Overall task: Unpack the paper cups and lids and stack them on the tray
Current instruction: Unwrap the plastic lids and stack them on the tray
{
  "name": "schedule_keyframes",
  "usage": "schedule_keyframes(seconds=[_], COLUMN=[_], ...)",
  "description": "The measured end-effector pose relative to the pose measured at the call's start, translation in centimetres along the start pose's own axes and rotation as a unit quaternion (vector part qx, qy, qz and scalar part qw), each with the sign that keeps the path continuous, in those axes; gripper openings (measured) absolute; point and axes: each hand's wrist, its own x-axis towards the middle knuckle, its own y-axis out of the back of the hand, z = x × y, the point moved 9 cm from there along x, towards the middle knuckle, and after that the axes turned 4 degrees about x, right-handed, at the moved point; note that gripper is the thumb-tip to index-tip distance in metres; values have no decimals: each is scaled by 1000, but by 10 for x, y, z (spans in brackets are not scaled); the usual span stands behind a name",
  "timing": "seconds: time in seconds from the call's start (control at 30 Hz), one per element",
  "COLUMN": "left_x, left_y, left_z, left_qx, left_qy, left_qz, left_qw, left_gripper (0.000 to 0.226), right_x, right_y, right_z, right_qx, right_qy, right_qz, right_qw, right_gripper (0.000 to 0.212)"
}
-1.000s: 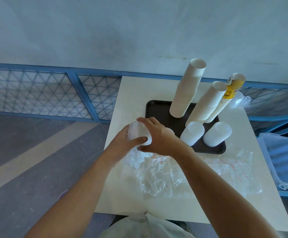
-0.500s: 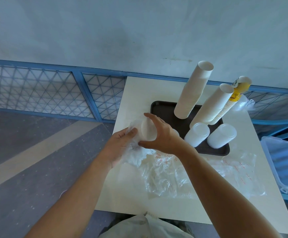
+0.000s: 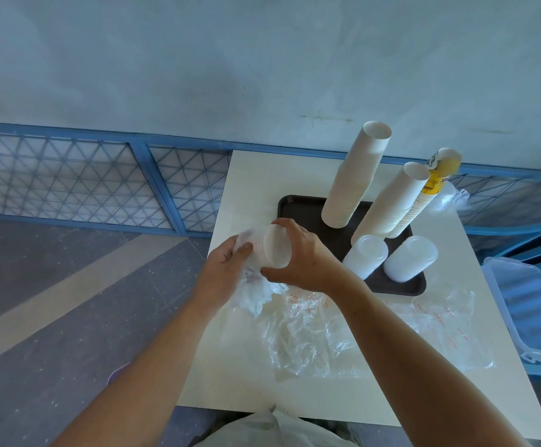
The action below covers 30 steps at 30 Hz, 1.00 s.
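My right hand [image 3: 304, 256] grips a stack of white lids [image 3: 274, 246] just left of the dark tray [image 3: 298, 208]. My left hand [image 3: 222, 269] pinches the clear plastic wrapper [image 3: 253, 288] that hangs off the stack's left end. On the tray stand two tall stacks of white paper cups [image 3: 354, 179] [image 3: 391, 201] and a yellow-printed cup stack [image 3: 424, 195]. Two shorter lid stacks [image 3: 364, 256] [image 3: 409, 258] sit at the tray's front.
Empty crumpled plastic bags [image 3: 320, 337] lie across the white table [image 3: 253, 175] in front of the tray. A clear plastic bin [image 3: 533, 304] sits on a blue chair at the right. A blue mesh fence [image 3: 69, 179] and a wall stand behind the table.
The wrapper has slid further left off the lid stack, pulled by my left hand. My right hand has turned the stack so its open end shows.
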Motion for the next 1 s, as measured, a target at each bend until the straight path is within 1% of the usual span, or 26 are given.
schedule_keyframes(seconds=[0.13,0.27,0.43,0.53,0.73,0.83,0.93,1.0], left_x=[4,4,3,7,8,9,12,14], left_y=[3,1,-7,-9,-12,-13,-15,-16], left_z=[9,19,22,16,14,10,10,10], left_qx=[92,93,42,21,36,22,17,16], left_qy=[-64,-89,-61,-40,-41,-35,-35,-38], left_qz=[46,61,38,29,26,29,34,32], left_qw=[993,990,997,999,998,999,999,999], left_gripper=[34,38,29,43,43,46,47,47], right_x=[2,4,5,5,2,1,-2,-3], right_y=[5,8,13,17,21,23,21,18], right_z=[0,0,4,11,29,40,53,59], right_qx=[-2,0,8,28,96,138,226,312], right_qy=[1,2,-8,-30,-74,-102,-138,-154], right_qz=[16,35,34,25,23,31,32,33], right_qw=[1000,999,999,999,992,985,964,937], right_gripper=[92,92,92,93,86,81,74,74])
